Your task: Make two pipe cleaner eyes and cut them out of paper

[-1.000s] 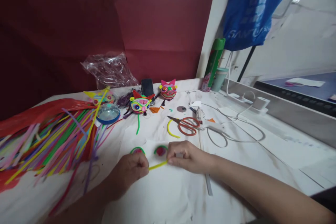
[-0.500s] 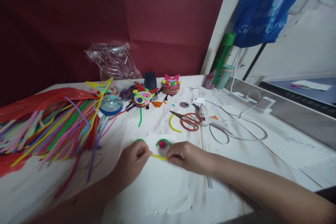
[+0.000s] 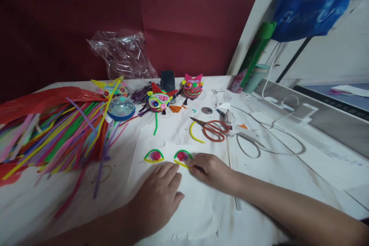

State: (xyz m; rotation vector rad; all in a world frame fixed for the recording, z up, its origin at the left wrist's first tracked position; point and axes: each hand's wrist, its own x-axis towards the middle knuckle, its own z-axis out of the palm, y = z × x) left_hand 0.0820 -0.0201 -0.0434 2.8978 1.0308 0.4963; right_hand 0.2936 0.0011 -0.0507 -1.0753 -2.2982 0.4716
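Observation:
My right hand (image 3: 211,171) is closed, its thumb and fingers pinching the right end of a short yellow pipe cleaner (image 3: 181,164). That piece lies under the right eye shape, which has a green arch (image 3: 182,151) and a pink coiled centre (image 3: 181,156). My left hand (image 3: 158,192) rests on the white paper (image 3: 196,203), fingers stretched out and holding nothing. Just beyond its fingertips is the left eye shape, with a green arch (image 3: 154,150), a pink coil (image 3: 156,156) and a yellow lower edge (image 3: 151,161).
Orange-handled scissors (image 3: 215,130) and a curved yellow piece (image 3: 193,134) lie beyond the paper. A glue gun (image 3: 245,133) with its cord is at right. Many coloured pipe cleaners (image 3: 60,134) cover the left. Colourful animal heads (image 3: 158,102) and a phone (image 3: 168,80) stand behind.
My left hand has let go of the yellow pipe cleaner and moved down, opening flat on the paper. The yellow piece now sits along the bottom of the right eye shape.

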